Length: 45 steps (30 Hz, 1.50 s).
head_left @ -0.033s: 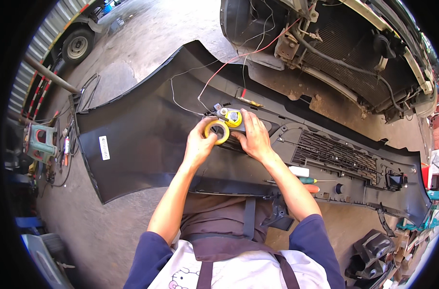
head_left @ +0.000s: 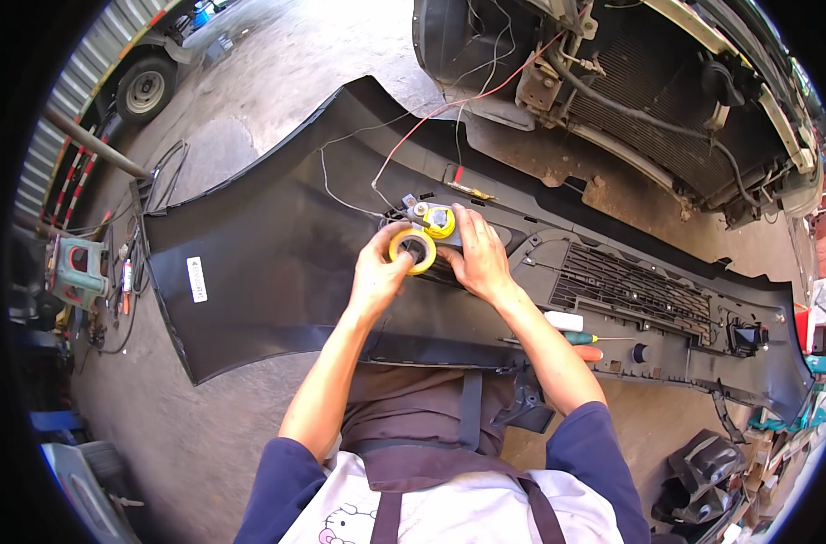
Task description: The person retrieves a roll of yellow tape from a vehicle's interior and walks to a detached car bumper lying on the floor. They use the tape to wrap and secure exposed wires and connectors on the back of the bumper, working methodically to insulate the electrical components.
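My left hand (head_left: pixel 379 270) is closed round a roll of yellow tape (head_left: pixel 429 263), its thumb pressed into the ring. Just beyond the roll sits a small round fitting (head_left: pixel 440 220) with a yellow rim, set in the black car bumper (head_left: pixel 259 245). My right hand (head_left: pixel 479 258) curves about the right side of that fitting, thumb and fingers against it; its exact grip is partly hidden. Thin wires, one of them a red wire (head_left: pixel 404 145), run from the fitting toward the car front. The bumper lies inner side up before me.
A slim tool with a red end (head_left: pixel 472 191) lies on the bumper beyond my hands. Right of my forearm lie a green-handled screwdriver (head_left: pixel 581 339) and a white block (head_left: pixel 565 321). The opened car front (head_left: pixel 649 109) stands beyond. A green stool (head_left: pixel 77 269) is at the left.
The roll of tape has shifted slightly to the right and turned a little in my left hand. My right hand stays at the fitting.
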{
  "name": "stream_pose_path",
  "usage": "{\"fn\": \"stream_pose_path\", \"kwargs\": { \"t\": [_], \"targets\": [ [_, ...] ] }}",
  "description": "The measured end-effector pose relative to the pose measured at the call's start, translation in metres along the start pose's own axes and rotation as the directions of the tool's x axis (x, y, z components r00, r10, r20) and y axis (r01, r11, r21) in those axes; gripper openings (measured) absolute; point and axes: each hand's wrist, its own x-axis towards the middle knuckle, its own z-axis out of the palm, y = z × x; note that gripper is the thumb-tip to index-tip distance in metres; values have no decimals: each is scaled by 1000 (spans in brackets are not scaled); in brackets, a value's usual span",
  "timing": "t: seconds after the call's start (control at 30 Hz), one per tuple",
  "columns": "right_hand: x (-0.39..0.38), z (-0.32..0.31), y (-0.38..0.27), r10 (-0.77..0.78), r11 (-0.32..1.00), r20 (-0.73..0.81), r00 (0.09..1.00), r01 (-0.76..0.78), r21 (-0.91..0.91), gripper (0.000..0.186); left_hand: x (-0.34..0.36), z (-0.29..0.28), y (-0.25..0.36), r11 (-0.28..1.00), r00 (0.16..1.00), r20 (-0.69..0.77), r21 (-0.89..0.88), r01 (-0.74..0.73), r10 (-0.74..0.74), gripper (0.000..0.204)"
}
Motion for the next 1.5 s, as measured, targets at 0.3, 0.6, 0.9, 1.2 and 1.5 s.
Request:
{"fn": "stream_pose_path", "kwargs": {
  "t": [0.3,0.6,0.9,1.2,1.5],
  "targets": [
    [3,-9,1,65,998,105,992,-66,10,72,-8,35,-13,947,998,59,-320,35,-17,53],
    [-18,-43,-37,-120,984,25,992,116,137,34,-7,35,-26,892,996,90,-450,46,-6,48],
    [-8,-44,-41,-285,958,156,946,286,14,32,4,18,-1,976,992,98,-195,94,-76,45],
    [-5,-44,-38,-343,939,243,907,331,89,28,46,30,-6,938,968,-171,326,-120,184,39],
    [27,-94,-46,-344,823,430,835,488,-289,38,41,30,-2,928,962,-113,312,-202,247,32]
  ]
}}
